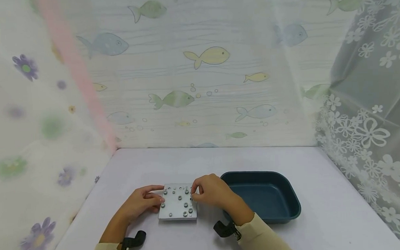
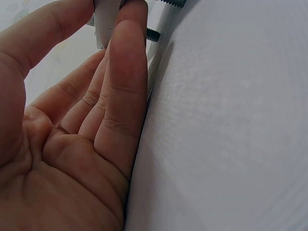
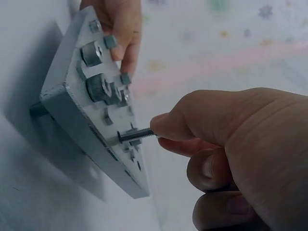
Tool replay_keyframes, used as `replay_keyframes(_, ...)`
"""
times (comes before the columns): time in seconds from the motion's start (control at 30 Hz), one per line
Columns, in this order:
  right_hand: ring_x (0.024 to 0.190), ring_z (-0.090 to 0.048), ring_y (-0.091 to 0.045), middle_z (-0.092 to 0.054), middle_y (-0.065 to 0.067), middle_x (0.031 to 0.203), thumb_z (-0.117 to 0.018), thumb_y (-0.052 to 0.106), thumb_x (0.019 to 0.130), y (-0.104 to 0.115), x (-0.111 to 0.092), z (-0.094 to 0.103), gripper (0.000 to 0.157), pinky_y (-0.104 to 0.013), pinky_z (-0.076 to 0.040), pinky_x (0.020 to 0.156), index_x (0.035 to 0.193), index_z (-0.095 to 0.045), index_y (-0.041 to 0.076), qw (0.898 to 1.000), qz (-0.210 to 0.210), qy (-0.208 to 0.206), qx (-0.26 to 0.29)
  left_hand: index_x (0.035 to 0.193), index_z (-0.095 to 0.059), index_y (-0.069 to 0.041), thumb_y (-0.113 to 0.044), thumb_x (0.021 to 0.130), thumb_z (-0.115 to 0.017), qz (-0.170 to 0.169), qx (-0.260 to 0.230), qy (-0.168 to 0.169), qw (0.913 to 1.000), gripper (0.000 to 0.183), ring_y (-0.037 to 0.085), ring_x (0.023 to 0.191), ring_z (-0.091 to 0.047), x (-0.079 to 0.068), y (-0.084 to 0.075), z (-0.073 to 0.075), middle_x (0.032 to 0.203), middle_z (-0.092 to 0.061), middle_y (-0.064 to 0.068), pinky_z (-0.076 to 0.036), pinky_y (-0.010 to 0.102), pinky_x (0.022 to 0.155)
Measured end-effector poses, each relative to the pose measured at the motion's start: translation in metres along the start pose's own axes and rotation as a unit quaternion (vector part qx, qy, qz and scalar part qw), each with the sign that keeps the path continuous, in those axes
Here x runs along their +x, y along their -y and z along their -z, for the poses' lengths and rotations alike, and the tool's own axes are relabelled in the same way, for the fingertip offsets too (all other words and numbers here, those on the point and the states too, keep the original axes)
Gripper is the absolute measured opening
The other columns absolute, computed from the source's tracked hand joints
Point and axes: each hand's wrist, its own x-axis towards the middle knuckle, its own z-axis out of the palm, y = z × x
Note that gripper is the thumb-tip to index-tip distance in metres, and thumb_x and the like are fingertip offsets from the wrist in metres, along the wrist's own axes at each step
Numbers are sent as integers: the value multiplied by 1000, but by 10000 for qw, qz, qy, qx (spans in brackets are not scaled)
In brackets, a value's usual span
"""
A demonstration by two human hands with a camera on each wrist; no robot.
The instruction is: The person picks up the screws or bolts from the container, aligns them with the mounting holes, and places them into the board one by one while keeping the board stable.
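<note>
A silver metal plate (image 1: 174, 210) lies before me with several socket-head screws (image 1: 179, 197) standing in its face. At its left edge my left hand (image 1: 141, 203) holds it, the index finger reaching to the far corner. Threaded screw ends (image 2: 153, 34) stick out from the plate's underside in the left wrist view. Over the plate's right side, my right hand (image 1: 211, 192) pinches a thin screw (image 3: 137, 134) between thumb and index finger. The screw's threaded shank points at a hole in the plate's face, its tip right at the hole; its head is hidden by the fingertips.
A dark blue rectangular tray (image 1: 295, 206) stands right of the plate, close behind the right forearm. The white table (image 1: 148, 165) ends at a fish-patterned curtain (image 1: 205, 80) at the back. Black wrist cameras (image 1: 134, 240) sit on both wrists.
</note>
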Motion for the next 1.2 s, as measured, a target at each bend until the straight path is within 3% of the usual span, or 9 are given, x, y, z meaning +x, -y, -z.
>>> replay_keyframes(0.2, 52, -46, -6, -50, 11, 57, -77, 26, 90, 3, 0, -5, 4, -22, -33, 48, 94, -77, 25, 9999, -122, 39, 28, 148, -55, -8, -30, 86, -85, 61, 39, -74, 9999, 72, 24, 80, -72, 1, 1, 0, 105, -78, 10, -61, 32, 74)
replay_keyframes(0.53, 49, -45, -5, -48, 12, 54, -75, 25, 92, 5, 1, -10, 5, -21, -33, 47, 96, -78, 24, 9999, 41, -94, 64, 148, -55, -7, -32, 85, -86, 79, -39, -137, 9999, 75, 25, 82, -72, 3, 5, -1, 108, -78, 10, -63, 34, 73)
replay_keyframes(1.2, 54, -46, -5, -52, 13, 58, -75, 27, 91, 8, -1, -5, 4, -23, -35, 48, 91, -78, 25, 9991, -163, -90, -371, 147, -56, -7, -29, 85, -86, 21, -87, -122, 9999, 73, 25, 82, -72, 4, 5, -1, 106, -78, 10, -63, 34, 73)
